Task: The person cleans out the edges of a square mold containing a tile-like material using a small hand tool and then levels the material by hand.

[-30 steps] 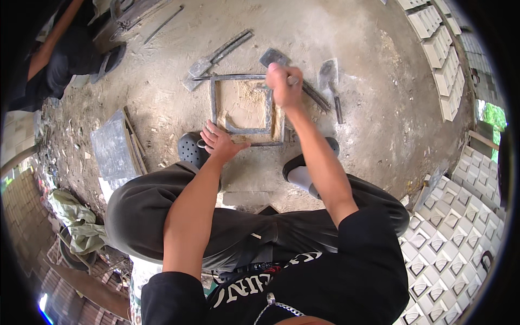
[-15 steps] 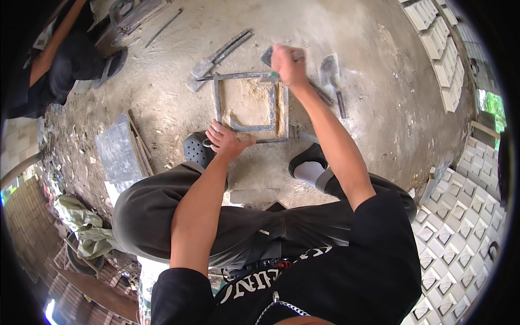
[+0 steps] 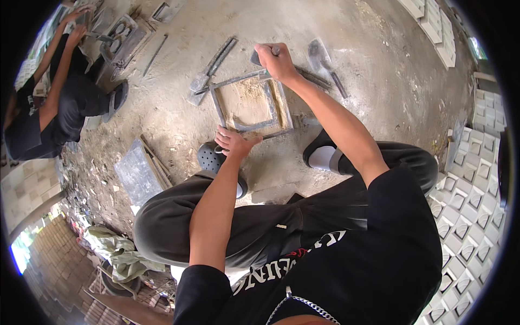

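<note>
A square metal mould frame (image 3: 219, 106) lies on the floor before me, with pale sandy material (image 3: 244, 100) inside and an inner bar along its right side. My left hand (image 3: 234, 143) rests at its near left corner, fingers spread and thumb along the near edge. Above the far right corner, my right hand (image 3: 279, 64) is closed around a tool's handle (image 3: 275, 51). A dark flat part of this tool (image 3: 255, 57) sticks out left of the fist; its exact kind is hidden by my fingers.
A flat long-handled tool (image 3: 200, 81) lies beyond the frame's left corner, a trowel (image 3: 319, 54) to its right. Grey boards (image 3: 138, 170) lie left of my foot. Another person (image 3: 70, 97) works at far left beside a mould (image 3: 123, 38). Patterned tiles (image 3: 460, 216) stand at right.
The view has turned, showing more of the other person at the left. My right hand remains over the frame's far right corner, and my left hand stays at the near left corner.
</note>
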Tool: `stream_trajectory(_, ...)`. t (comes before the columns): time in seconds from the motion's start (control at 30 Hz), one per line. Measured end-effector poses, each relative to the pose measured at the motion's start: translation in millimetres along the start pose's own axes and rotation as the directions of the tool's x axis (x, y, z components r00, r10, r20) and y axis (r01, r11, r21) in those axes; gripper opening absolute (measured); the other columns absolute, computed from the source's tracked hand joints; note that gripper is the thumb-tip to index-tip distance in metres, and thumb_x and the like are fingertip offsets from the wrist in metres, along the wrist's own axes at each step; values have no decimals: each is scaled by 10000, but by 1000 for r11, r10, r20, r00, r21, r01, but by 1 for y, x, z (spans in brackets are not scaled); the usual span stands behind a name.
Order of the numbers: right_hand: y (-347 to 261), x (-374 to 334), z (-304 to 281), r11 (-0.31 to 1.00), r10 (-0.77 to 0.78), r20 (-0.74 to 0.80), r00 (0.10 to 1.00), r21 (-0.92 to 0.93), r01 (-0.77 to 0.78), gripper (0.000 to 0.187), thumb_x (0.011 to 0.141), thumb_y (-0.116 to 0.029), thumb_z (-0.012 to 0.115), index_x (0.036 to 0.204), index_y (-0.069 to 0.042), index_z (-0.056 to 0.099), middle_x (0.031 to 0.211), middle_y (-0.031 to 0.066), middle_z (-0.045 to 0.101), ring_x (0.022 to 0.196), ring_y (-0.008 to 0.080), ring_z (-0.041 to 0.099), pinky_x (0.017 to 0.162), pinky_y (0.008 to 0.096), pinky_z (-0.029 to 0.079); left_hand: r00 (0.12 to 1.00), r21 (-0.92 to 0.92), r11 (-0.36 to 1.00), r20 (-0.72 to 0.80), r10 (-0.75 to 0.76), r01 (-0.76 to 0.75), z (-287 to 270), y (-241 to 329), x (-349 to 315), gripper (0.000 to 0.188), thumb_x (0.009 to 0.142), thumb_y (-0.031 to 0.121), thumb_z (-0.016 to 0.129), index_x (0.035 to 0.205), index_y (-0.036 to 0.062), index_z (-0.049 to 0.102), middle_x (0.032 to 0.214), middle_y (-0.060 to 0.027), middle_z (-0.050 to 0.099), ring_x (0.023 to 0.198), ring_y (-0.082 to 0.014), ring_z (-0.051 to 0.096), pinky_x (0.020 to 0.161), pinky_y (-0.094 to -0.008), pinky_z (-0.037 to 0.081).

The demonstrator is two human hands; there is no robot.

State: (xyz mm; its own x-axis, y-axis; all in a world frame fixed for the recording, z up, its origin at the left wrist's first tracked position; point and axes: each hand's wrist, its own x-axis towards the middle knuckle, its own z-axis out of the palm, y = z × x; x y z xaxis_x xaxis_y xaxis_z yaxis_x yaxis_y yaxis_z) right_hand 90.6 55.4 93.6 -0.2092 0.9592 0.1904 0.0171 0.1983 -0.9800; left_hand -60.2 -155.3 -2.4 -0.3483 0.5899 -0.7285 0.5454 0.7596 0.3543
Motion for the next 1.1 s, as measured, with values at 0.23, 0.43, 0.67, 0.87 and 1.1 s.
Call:
stream_trajectory(0.23,8,-15,-6,998,49,-42,998,-30,-50,437,937,-213,515,517,-149,411,465,-55,369,420,66,297,417,285,217,989,-2,995,-110,96,-97,4,6,-6,1496,569,635,835,1471,-27,-157,1546,-286,-67,1449,-424,-54,1161,-555,31)
stream_trajectory(0.43,-30,-19,-8,976,-13,-301,954,206,78,444,926,-182,528,501,-145,406,455,-50,379,398,69,308,399,287,231,671,371,754,-348,655,-542,11,54,0,1146,798,681,590,1508,-39,49,1573,-252,77,1477,-356,20,1183,-505,26)
stream_trajectory(0.67,-87,-46,-41,769,181,-621,762,572,284,428,881,-136,536,527,-145,297,457,-24,331,397,99,297,403,299,240,506,656,256,222,834,-710,4,130,30,934,917,622,431,1505,-41,134,1593,-181,125,1488,-295,67,1205,-409,64)
stream_trajectory(0.87,-86,-52,-58,758,229,-641,733,590,279,438,893,-167,538,526,-140,300,462,-25,300,406,101,276,422,297,228,619,619,554,-134,773,-557,17,95,23,988,907,696,357,1508,-47,104,1593,-196,100,1487,-311,51,1199,-423,73)
stream_trajectory(1.1,-85,-39,-15,892,159,-604,781,427,148,470,902,-171,592,526,-136,312,474,-19,318,418,103,294,434,295,230,575,614,493,-76,815,-616,-11,67,37,977,899,680,415,1507,-33,138,1586,-203,126,1478,-341,80,1199,-441,87)
